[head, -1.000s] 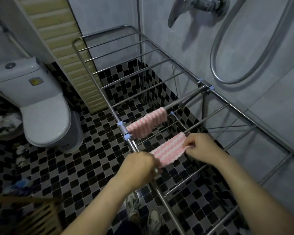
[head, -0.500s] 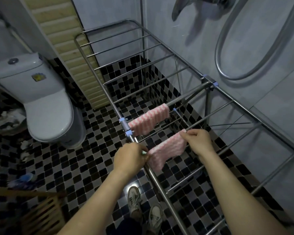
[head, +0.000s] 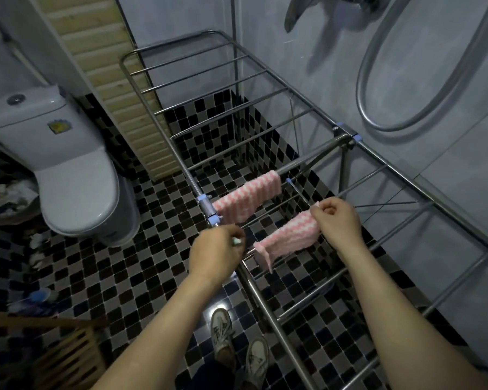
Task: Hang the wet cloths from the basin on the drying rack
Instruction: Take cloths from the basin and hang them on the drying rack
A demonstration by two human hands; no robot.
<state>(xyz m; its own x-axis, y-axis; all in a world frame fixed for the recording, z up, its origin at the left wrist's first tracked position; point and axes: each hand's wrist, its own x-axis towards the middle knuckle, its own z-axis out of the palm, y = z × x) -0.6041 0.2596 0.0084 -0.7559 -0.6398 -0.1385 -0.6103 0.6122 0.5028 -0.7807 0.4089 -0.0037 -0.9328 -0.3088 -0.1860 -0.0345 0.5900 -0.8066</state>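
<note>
A steel drying rack [head: 181, 161] stands over the black-and-white tiled floor. One pink-and-white striped cloth [head: 248, 197] hangs folded over a rail near the rack's left hinge. A second pink-and-white cloth [head: 288, 235] lies over the rail just in front of it, its left end drooping. My right hand [head: 340, 220] pinches this cloth's right end. My left hand [head: 214, 254] is curled by the rack's left side rail, a short gap from the cloth's left end, with a small pale green object [head: 236, 241] at its fingertips. The basin is out of view.
A white toilet [head: 76, 187] stands to the left, with a bin of paper [head: 9, 198] beside it. A shower hose [head: 406, 80] loops on the right wall. A wooden slatted piece [head: 54, 356] sits bottom left. My shoes [head: 237, 344] are beside the rack's left rail.
My left hand has let go of the second cloth's left end, which now droops over the rail. My right hand has moved the cloth's right end slightly farther along the rail.
</note>
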